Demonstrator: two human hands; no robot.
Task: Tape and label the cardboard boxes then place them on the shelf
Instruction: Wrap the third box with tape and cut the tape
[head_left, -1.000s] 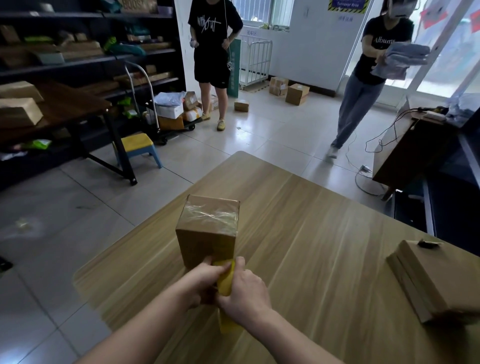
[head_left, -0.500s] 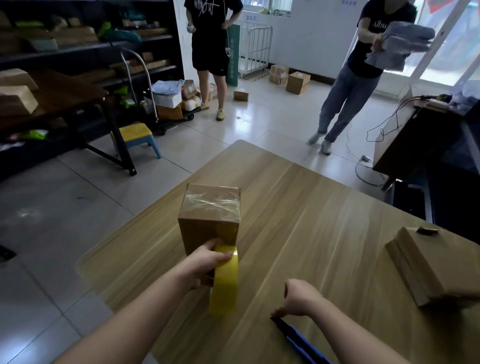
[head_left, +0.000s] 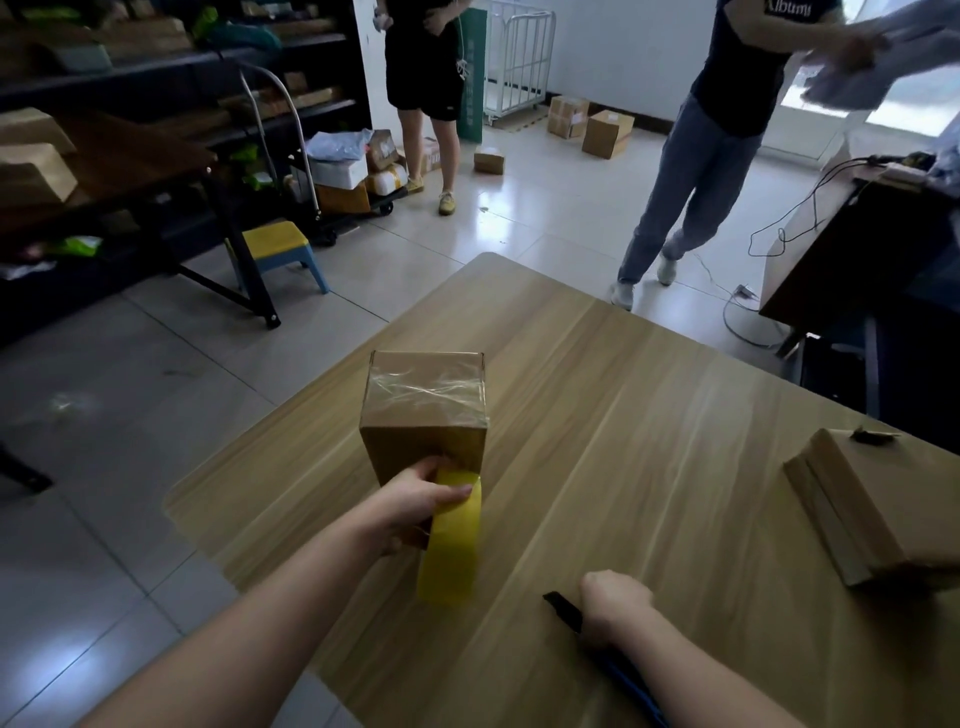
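A small cardboard box (head_left: 426, 415) stands upright on the wooden table (head_left: 649, 405), its top covered in clear tape. My left hand (head_left: 415, 504) grips a yellow tape roll (head_left: 449, 540) right against the box's near face. My right hand (head_left: 615, 603) is curled around a dark and blue cutter (head_left: 563, 610) that lies on the table to the right of the roll. A second cardboard box (head_left: 872, 509) lies on its side at the table's right edge.
Dark shelves (head_left: 156, 67) holding boxes and packets line the left wall behind a brown table (head_left: 130, 156). A yellow and blue stool (head_left: 278, 249) and a loaded trolley (head_left: 343, 182) stand on the tiled floor. Two people (head_left: 701, 145) stand beyond the table; a dark desk (head_left: 857, 249) is right.
My right hand let go of the tape roll, moved right and down to the table and closed on the cutter. My left hand stays on the roll at the box.
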